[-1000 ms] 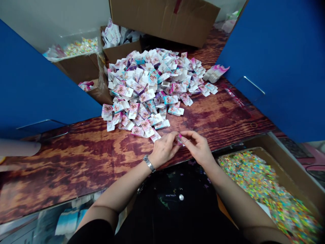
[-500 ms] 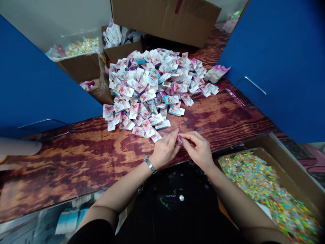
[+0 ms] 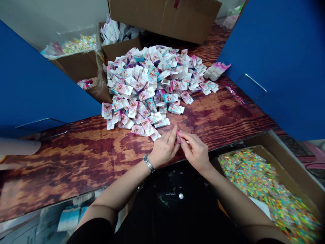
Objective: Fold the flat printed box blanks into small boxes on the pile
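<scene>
My left hand and my right hand meet at the near edge of the wooden table. Both pinch a small pink packet between their fingertips. The packet is mostly hidden by my fingers. A silver watch sits on my left wrist. Just beyond my hands lies a big heap of small pink, white and teal packets, its nearest pieces a few centimetres from my left fingers.
A cardboard box of tiny multicoloured pieces stands at my lower right. Open cardboard boxes and a large carton line the back. Blue partitions wall both sides. A small stack of packets lies at the back right.
My hands have drawn closer together around the small packet and shifted slightly away from me. My right fingers have folded more tightly over it. The heap has not moved.
</scene>
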### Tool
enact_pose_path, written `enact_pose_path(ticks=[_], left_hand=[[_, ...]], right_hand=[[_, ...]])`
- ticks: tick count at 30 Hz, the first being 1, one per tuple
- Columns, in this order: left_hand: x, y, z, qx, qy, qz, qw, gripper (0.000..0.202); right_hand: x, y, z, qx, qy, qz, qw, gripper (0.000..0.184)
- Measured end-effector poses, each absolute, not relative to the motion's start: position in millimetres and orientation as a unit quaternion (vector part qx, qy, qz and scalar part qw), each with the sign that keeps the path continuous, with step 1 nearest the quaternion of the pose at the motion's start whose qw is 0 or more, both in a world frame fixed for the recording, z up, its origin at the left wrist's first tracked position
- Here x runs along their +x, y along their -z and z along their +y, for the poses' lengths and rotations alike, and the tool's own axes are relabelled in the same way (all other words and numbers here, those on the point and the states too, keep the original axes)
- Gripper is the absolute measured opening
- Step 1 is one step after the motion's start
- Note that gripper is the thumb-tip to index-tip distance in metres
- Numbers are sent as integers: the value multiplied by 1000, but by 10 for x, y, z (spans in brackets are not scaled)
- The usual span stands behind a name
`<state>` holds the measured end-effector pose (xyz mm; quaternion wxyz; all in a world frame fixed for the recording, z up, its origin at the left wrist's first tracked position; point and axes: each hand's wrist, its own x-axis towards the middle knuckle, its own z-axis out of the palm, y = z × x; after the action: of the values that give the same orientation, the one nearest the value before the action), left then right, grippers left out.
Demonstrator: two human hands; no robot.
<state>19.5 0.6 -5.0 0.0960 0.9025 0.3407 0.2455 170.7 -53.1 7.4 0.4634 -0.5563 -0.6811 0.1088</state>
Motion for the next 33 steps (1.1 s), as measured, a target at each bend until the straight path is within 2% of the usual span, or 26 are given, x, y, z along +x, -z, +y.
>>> enact_pose_path(ticks=[4, 19, 25, 33], left_hand=[[193, 21, 26, 899, -254, 341, 106, 62], [181, -20, 89, 886, -275, 345, 142, 64], [177, 7, 99, 880, -288, 341, 162, 66], [199, -21, 69, 886, -281, 343, 135, 66]], right_hand=[[1721, -140, -520, -584, -189, -624, 484, 25], [1736, -142, -422, -554, -242, -608, 514, 23], [1708, -154, -462, -553, -174, -655, 485, 30], [1681, 38, -515, -535, 18, -717, 448, 59]])
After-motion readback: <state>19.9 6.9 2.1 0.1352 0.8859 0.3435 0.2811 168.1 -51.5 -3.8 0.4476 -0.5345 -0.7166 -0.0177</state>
